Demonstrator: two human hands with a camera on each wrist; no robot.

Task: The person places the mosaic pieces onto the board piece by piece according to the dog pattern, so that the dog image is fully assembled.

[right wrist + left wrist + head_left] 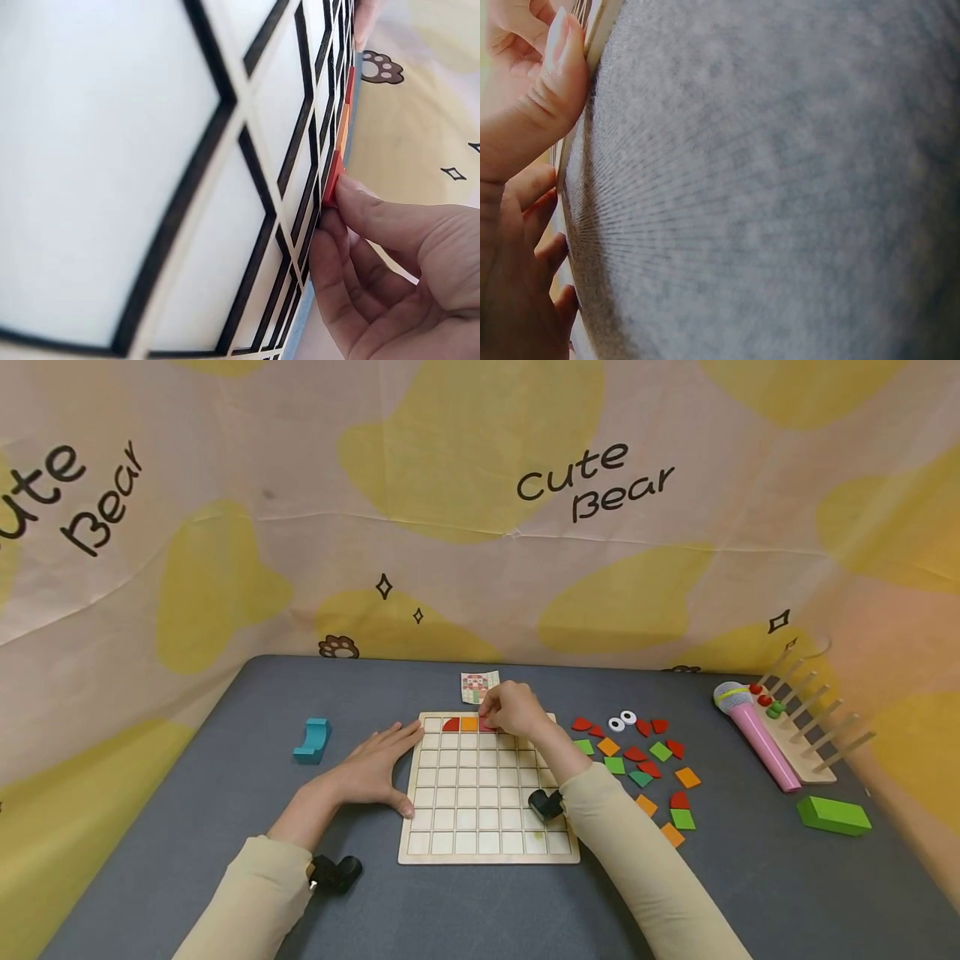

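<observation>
A wooden grid board (454,818) with white square cells lies on the table. In its top row sit a red quarter-round tile (452,724) and an orange square tile (468,724). Just right of the orange one, my right hand (513,708) pinches a red tile (332,180) between thumb and fingers at its cell; the hand partly covers it. My left hand (375,768) lies with spread, straight fingers along the board's left edge, thumb (566,67) touching the rim. A small printed pattern card (476,687) lies beyond the board's far edge.
Loose red, green and orange tiles (608,747) and two white rings (617,724) are scattered right of the board. Farther right are a pink toy microphone (765,747), a pegged wooden rack (806,747) and a green block (834,816). A teal curved block (312,742) stands at left.
</observation>
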